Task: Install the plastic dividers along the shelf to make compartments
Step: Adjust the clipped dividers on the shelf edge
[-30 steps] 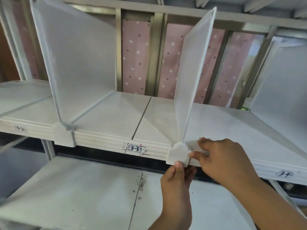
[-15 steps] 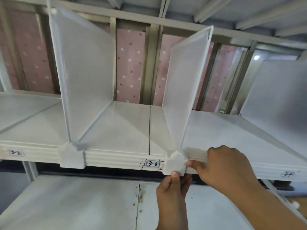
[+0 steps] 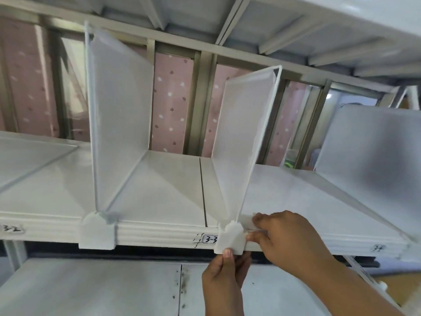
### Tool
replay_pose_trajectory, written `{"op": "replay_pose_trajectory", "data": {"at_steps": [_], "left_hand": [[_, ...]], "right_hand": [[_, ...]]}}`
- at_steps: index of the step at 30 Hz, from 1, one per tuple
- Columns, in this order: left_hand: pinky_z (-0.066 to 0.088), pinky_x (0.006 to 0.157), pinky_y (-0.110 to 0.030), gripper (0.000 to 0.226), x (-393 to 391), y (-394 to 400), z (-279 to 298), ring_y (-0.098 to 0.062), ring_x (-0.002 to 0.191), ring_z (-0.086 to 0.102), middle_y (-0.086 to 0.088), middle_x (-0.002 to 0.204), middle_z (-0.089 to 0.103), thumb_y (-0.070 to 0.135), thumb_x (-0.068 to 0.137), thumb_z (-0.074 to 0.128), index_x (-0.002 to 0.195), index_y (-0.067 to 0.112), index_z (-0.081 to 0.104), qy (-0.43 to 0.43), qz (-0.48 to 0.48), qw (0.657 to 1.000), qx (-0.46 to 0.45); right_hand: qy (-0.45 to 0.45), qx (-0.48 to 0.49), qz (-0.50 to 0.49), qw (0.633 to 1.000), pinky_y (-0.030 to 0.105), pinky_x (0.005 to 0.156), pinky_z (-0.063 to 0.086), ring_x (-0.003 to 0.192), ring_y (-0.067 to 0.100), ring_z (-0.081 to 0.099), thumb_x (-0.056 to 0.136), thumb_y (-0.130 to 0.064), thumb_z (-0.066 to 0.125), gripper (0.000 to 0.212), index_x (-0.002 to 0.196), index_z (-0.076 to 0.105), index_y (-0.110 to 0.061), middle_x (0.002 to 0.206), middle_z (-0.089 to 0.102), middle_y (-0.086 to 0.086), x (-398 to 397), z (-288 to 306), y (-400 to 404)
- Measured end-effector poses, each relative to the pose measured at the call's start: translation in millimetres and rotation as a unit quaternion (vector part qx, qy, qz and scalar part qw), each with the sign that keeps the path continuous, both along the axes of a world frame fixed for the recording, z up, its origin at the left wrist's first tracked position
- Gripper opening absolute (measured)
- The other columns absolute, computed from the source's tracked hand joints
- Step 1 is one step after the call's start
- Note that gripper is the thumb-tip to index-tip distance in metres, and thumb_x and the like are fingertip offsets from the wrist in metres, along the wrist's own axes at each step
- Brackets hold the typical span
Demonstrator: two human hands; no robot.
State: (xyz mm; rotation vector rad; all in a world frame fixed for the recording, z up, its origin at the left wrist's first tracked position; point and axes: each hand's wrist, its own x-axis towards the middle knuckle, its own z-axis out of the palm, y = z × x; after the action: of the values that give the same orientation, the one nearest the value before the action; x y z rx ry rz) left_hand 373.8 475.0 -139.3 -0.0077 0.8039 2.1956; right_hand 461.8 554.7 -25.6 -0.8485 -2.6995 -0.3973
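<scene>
From the head view, both hands are down at the front lip of the white shelf (image 3: pixel 159 185), working on the middle divider (image 3: pixel 243 137). The left hand (image 3: pixel 224 277) comes up from below, thumb pressed on the lower edge of the divider's white clip (image 3: pixel 231 239), fingers curled behind it, so it is closed on that clip. The right hand (image 3: pixel 287 240) sits just beside it, fingertips pinched against the clip's right side and the shelf edge. The clip wraps over the shelf's front rim, partly covering a handwritten label (image 3: pixel 210 239) that reads 3-3. The frosted panel rises from the clip and leans a little to the right at its top. Off to the left stands another divider (image 3: pixel 118 110), upright, its own clip (image 3: pixel 96 233) seated on the rim. A third panel (image 3: pixel 373 144) shows at far right, blurred. Behind the shelf hangs a pink spotted backing (image 3: pixel 170 103). Below, a lower shelf (image 3: pixel 102 288) carries dark specks.
</scene>
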Motion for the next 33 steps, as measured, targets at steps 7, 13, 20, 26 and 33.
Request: {"op": "replay_pose_trajectory", "data": {"at_steps": [7,13,20,26,33], "left_hand": [[0.068,0.058,-0.034,0.026,-17.0,-14.6,0.7,-0.037,0.069,0.082,-0.031,0.078,0.08,-0.002,0.107,0.052,0.097,-0.017,0.072,0.013,0.011,1.0,-0.009],[0.068,0.059,-0.035,0.027,-25.6,-23.7,1.5,-0.04,0.072,0.082,-0.029,0.081,0.081,-0.001,0.107,0.051,0.1,-0.015,0.072,0.027,0.007,1.0,-0.01],[0.067,0.056,-0.034,0.031,-28.5,-33.2,0.7,-0.039,0.07,0.082,-0.032,0.076,0.078,0.001,0.108,0.052,0.094,-0.019,0.071,0.044,0.018,0.999,-0.005],[0.068,0.061,-0.036,0.033,-28.6,-39.2,1.9,-0.04,0.075,0.082,-0.04,0.092,0.076,0.003,0.109,0.051,0.094,-0.018,0.072,0.046,0.022,0.999,0.0],[0.068,0.078,-0.043,0.037,-37.3,-66.7,2.2,-0.045,0.109,0.076,-0.038,0.12,0.072,0.017,0.111,0.051,0.119,-0.015,0.07,0.101,-0.044,0.994,0.0]], "right_hand": [[0.024,0.073,-0.049,0.996,0.032,0.052,0.032,0.062,0.02,0.06,0.075,-0.085,0.016,0.081,0.087,0.069,-0.026,0.063,0.061,-0.003,-12.1,-8.8,-7.9],[0.034,0.061,-0.068,0.995,0.03,0.045,0.02,0.045,0.014,0.03,0.071,-0.091,0.03,0.072,0.056,0.038,-0.022,0.049,0.031,-0.006,-22.7,-2.0,-16.3],[0.038,0.066,-0.075,0.994,0.032,0.046,0.019,0.045,0.016,0.027,0.072,-0.093,0.03,0.073,0.058,0.034,-0.021,0.049,0.032,-0.006,-28.7,-2.7,-27.0],[0.057,0.069,-0.075,0.993,0.03,0.044,0.011,0.043,0.012,0.021,0.071,-0.093,0.03,0.073,0.058,0.031,-0.021,0.05,0.031,-0.007,-30.8,-4.1,-31.3],[0.083,0.058,-0.037,0.994,0.029,0.046,0.028,0.052,0.017,0.046,0.081,-0.086,0.025,0.068,0.07,0.051,-0.024,0.056,0.043,-0.009,-17.8,-8.3,-36.7]]}}
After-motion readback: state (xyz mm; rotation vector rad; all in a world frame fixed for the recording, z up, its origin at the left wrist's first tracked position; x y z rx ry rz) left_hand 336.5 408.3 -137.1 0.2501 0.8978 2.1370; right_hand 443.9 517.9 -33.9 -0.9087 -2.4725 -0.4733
